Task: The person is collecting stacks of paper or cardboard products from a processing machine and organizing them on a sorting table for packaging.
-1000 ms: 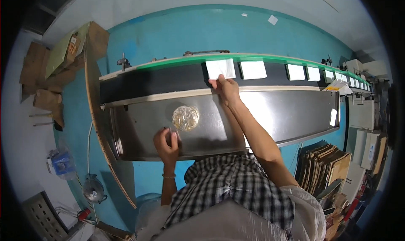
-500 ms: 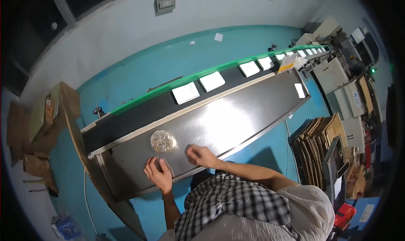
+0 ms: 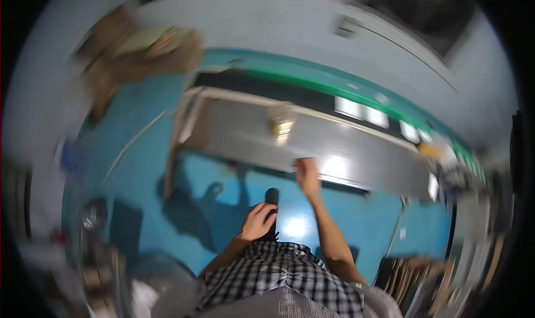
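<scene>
The whole view is smeared by motion. My left hand (image 3: pixel 258 222) hangs low before my body, above a dark shoe (image 3: pixel 272 196), with its fingers loosely stretched and nothing seen in them. Beside the near edge of the metal table (image 3: pixel 239 131) is my right hand (image 3: pixel 306 174). Its fingers look bent, but blur hides whether they hold anything. A round, clear, shiny object (image 3: pixel 282 120) rests on the table, ahead of my right hand and slightly left; its kind cannot be made out. Neither hand touches it.
Behind the table runs a dark conveyor belt (image 3: pixel 312 99) with a green edge strip, carrying several white flat pieces (image 3: pixel 348 107). Brown cartons (image 3: pixel 161 56) stand at the far left. Stacked flat cardboard (image 3: pixel 409 276) is at the lower right, above a blue floor (image 3: pixel 223 179).
My view has swung left and the body has moved back from the table. My left hand has left the tabletop and dropped low; my right hand has drawn back to the table's edge.
</scene>
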Tool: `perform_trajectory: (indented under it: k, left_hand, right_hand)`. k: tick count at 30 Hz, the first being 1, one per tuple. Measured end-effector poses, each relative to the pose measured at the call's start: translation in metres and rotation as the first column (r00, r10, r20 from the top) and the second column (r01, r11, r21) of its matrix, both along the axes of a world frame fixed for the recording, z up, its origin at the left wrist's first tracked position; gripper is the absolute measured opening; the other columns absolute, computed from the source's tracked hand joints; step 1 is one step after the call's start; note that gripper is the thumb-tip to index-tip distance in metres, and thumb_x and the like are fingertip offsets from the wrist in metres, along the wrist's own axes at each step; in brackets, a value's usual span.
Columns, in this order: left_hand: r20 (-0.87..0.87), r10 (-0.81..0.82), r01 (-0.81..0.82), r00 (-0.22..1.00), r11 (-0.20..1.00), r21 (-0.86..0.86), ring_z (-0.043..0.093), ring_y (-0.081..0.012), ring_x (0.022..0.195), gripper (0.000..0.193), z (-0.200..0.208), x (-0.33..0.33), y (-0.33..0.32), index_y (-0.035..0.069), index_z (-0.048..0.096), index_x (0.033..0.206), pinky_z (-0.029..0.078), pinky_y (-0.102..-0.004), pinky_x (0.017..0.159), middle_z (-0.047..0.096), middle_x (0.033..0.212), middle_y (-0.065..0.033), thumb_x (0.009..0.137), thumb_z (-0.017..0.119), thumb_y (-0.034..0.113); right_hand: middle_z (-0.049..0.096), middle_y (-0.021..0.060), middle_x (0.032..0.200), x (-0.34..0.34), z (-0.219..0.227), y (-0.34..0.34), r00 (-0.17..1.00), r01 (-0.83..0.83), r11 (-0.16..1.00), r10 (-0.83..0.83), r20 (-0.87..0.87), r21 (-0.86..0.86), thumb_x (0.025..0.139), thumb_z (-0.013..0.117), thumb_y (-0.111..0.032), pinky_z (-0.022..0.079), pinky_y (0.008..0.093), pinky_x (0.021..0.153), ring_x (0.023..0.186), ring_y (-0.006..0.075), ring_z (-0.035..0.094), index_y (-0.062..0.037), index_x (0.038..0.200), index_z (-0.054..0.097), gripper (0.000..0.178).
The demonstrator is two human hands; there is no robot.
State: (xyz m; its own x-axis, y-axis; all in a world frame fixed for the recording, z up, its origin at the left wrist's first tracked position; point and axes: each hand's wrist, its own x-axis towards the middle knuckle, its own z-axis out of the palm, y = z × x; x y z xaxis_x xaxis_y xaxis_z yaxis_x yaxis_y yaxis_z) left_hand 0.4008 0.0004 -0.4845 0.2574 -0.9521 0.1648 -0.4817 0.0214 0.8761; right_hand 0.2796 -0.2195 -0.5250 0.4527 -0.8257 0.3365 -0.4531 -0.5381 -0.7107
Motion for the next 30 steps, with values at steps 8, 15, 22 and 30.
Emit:
perform_trajectory:
  k: [8, 15, 22, 30]
  left_hand:
    - [0.216, 0.325, -0.361, 0.921, 0.919, 0.156, 0.061, -0.0336, 0.088, 0.015, -0.028, 0.077, 0.179, 0.008, 0.062, 0.105, 0.049, -0.0466, 0.074, 0.06, 0.099, -0.0105, 0.093, 0.061, 0.017]
    - [0.366, 0.839, -0.893, 0.403, 0.448, -0.044, 0.061, -0.0371, 0.093, 0.025, 0.032, 0.094, 0.335, 0.007, 0.061, 0.108, 0.051, -0.0469, 0.08, 0.061, 0.103, -0.0155, 0.086, 0.068, 0.014]
    - [0.539, 0.741, -0.896, -0.401, -0.194, -0.4, 0.053, -0.0392, 0.11, 0.033, 0.12, 0.155, 0.539, 0.004, 0.058, 0.112, 0.044, -0.0464, 0.09, 0.055, 0.121, -0.0192, 0.08, 0.067, 0.007]
    - [0.816, 0.39, -0.775, -0.426, -0.622, -0.108, 0.027, -0.0467, 0.141, 0.056, 0.108, 0.199, 0.779, 0.007, 0.051, 0.121, 0.029, -0.0658, 0.103, 0.027, 0.154, -0.0259, 0.068, 0.069, 0.006]
  right_hand:
    - [0.055, 0.0205, 0.112, 0.029, -0.033, -0.037, 0.972, -0.094, 0.983, 0.056, -0.226, -0.159, 0.1, 0.054, -0.011, 0.047, 0.041, 0.093, 0.106, 0.0314, 0.058, 0.0063, 0.118, 0.057, 0.025]
    - [0.064, 0.019, 0.101, 0.057, -0.051, -0.022, 0.888, 0.028, 0.928, -0.195, -0.417, -0.373, 0.092, 0.066, -0.024, 0.047, 0.0473, 0.081, 0.094, 0.0402, 0.06, -0.002, 0.101, 0.066, 0.024]
    - [0.07, 0.0166, 0.098, 0.15, -0.04, 0.18, 0.989, -0.141, 0.989, 0.142, -0.041, 0.036, 0.096, 0.066, -0.019, 0.057, 0.037, 0.073, 0.08, 0.027, 0.068, 0.0022, 0.107, 0.067, 0.024]
    - [0.061, 0.0181, 0.112, 0.356, 0.152, 0.564, 0.171, -0.914, 0.2, 0.979, 0.112, -0.352, 0.092, 0.064, -0.001, 0.055, 0.0386, 0.08, 0.092, 0.0312, 0.064, 0.0033, 0.107, 0.066, 0.016]
